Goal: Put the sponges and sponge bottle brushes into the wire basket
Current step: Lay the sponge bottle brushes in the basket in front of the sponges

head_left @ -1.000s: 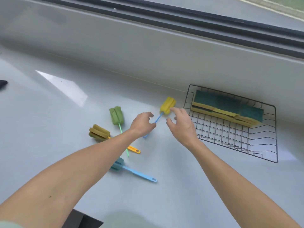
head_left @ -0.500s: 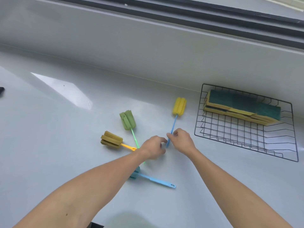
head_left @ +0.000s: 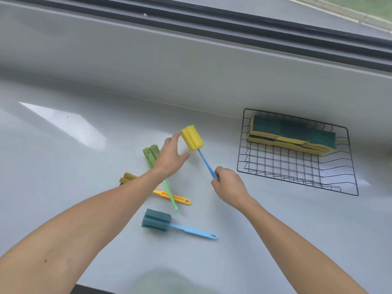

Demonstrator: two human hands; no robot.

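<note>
The yellow brush is now off the counter; half a second ago it lay flat, so its move to the basket has begun. My left hand steadies its foam head with loose fingers. My right hand pinches its blue handle. Beneath and behind my left arm lie three more brushes: olive, green, teal. Right of my right hand, the wire basket holds the stacked sponges; their count I cannot tell.

sponges in basket, brushes left
</note>
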